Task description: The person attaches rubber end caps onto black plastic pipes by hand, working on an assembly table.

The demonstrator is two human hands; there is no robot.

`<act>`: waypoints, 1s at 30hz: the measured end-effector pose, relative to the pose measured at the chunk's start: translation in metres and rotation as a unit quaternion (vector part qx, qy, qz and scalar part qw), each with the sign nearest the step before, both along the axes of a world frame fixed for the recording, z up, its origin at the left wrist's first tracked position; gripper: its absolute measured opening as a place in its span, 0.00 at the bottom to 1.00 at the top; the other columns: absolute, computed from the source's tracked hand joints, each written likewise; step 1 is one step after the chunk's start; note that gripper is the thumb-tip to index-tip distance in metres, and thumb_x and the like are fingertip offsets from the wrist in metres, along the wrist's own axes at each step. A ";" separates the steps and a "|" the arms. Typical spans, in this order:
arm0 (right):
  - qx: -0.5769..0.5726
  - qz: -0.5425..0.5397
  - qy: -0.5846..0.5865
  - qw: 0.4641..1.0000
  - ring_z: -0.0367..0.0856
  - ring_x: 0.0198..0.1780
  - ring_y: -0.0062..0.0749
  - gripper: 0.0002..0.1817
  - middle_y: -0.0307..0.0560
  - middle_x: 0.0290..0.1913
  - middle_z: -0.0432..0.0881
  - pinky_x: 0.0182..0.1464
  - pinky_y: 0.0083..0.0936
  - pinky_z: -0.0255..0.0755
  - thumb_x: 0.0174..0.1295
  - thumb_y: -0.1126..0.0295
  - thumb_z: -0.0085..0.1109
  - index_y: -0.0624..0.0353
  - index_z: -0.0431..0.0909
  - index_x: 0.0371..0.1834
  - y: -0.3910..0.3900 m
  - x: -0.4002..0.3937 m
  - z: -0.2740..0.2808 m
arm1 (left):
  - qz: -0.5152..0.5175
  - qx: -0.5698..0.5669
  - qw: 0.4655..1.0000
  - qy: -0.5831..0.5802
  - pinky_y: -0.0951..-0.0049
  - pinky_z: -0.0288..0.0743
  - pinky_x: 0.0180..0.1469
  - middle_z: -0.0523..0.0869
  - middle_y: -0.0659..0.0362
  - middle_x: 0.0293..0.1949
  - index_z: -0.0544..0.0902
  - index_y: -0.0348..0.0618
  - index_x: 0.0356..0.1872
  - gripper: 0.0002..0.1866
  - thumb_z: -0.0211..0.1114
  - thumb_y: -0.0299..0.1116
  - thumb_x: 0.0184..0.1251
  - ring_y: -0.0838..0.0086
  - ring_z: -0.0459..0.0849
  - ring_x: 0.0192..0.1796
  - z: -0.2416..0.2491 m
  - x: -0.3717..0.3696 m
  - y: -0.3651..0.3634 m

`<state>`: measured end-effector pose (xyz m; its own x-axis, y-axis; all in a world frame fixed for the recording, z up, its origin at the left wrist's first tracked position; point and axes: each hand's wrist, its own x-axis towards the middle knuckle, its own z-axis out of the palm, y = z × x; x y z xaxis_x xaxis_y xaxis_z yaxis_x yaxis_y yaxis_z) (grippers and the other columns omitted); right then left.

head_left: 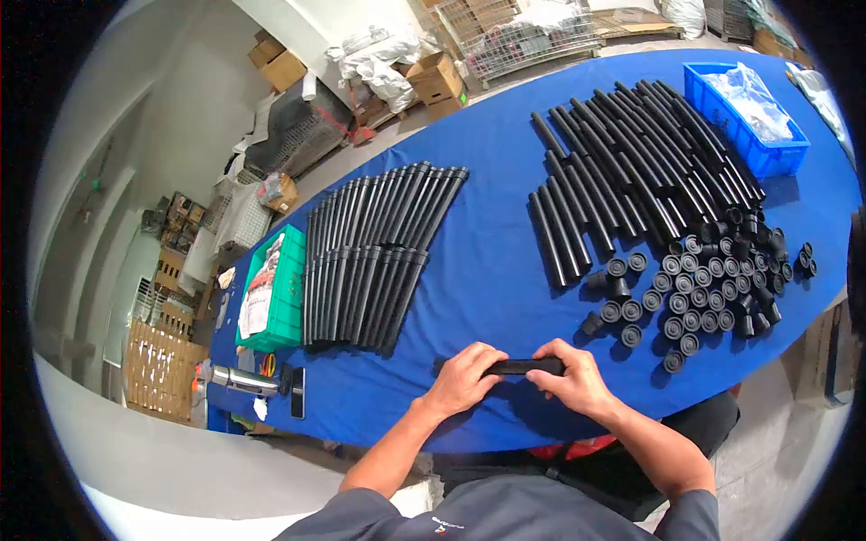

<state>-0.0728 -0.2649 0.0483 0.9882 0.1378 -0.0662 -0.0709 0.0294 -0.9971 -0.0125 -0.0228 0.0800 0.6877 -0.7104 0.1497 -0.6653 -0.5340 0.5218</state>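
Close to the table's near edge, a black tube [516, 367] lies crosswise between my two hands. My left hand [464, 379] is closed around its left part. My right hand [572, 379] grips the right end, thumb below and fingers over the top. Ahead to the right is a heap of black rubber end caps [699, 293], many with ringed faces turned up. Beyond the caps lie rows of plain black tubes [622, 162]. To the left, black tubes with wider ends [370, 257] are laid side by side in two rows.
A green crate [287, 287] with papers stands at the table's left, near a phone [298, 393] and a shiny metal cylinder [244, 380]. A blue bin [780, 160] holding clear plastic bags sits far right. The blue cloth [487, 270] covers the table; cardboard boxes [436, 79] stand beyond.
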 end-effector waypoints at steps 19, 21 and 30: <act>-0.101 0.068 -0.060 0.991 0.90 0.36 0.41 0.32 0.55 0.42 0.88 0.40 0.36 0.83 0.66 0.65 0.70 0.67 0.67 0.68 -0.004 0.006 -0.014 | 0.249 0.174 0.935 -0.183 0.54 0.79 0.64 0.87 0.45 0.57 0.86 0.39 0.57 0.23 0.71 0.39 0.63 0.51 0.85 0.61 0.042 0.321 0.029; -0.091 0.069 -0.050 0.992 0.90 0.36 0.41 0.30 0.54 0.40 0.88 0.40 0.35 0.83 0.67 0.66 0.69 0.67 0.68 0.67 -0.005 0.007 -0.012 | 0.300 0.230 0.914 -0.145 0.52 0.78 0.65 0.87 0.45 0.57 0.85 0.40 0.58 0.22 0.69 0.38 0.65 0.50 0.85 0.62 0.042 0.345 0.028; -0.075 0.078 -0.019 0.994 0.90 0.37 0.39 0.26 0.53 0.41 0.88 0.40 0.35 0.83 0.68 0.68 0.68 0.67 0.70 0.64 -0.008 0.009 -0.010 | 0.359 0.262 0.884 -0.144 0.49 0.78 0.65 0.82 0.44 0.58 0.85 0.37 0.53 0.17 0.66 0.34 0.66 0.47 0.82 0.63 0.008 0.379 0.026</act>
<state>-0.0633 -0.2727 0.0379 0.9580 0.2802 -0.0617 -0.0260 -0.1292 -0.9913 0.3669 0.0036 0.0880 0.9764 -0.1308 0.1716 -0.1226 -0.9908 -0.0576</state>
